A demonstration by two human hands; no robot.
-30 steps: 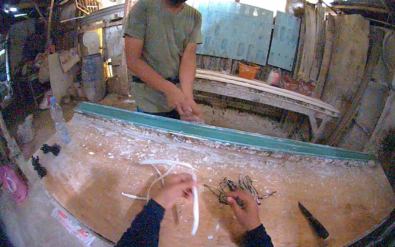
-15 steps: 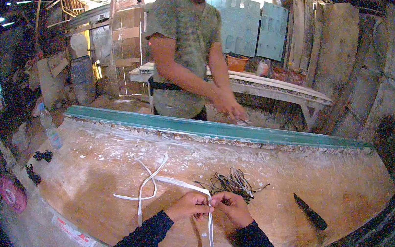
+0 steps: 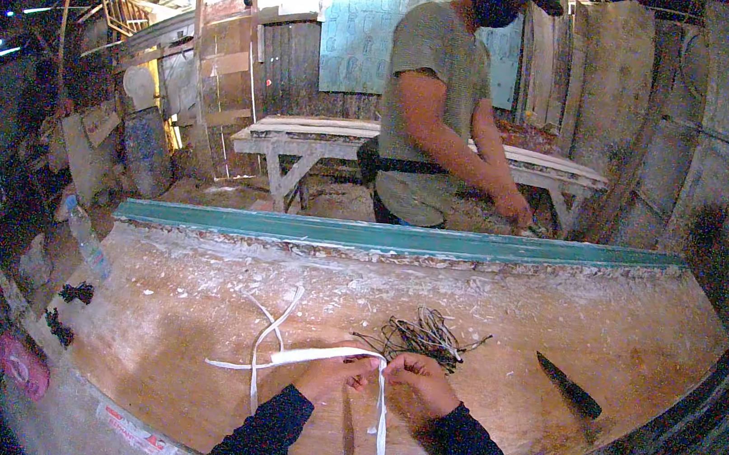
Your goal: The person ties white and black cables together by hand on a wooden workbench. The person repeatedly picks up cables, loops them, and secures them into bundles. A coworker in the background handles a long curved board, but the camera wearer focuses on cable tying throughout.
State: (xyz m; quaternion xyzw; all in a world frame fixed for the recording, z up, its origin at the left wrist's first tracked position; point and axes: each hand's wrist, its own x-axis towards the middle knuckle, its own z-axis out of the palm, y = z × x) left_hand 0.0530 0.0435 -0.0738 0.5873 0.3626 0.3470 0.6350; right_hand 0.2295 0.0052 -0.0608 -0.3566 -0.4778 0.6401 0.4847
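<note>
Both hands pinch a white fabric strip above the near middle of the wooden board. My left hand has its fingers closed on the strip, whose wider end stretches out to the left over that hand. Close against it, my right hand also grips the strip with closed fingertips. The other end of the strip hangs down between the hands. To the left lie loose white strips, crossing each other on the board. Just beyond my right hand rests a tangled bundle of dark cord.
A black knife lies at the right of the board. A green-painted strip of wood runs along its far edge. A clear bottle and small black bundles are at the left. Beyond stands a co-worker near a bench.
The co-worker has moved to the right and turned sideways. My hands stay together on the strip; its left end has lifted over my left hand.
</note>
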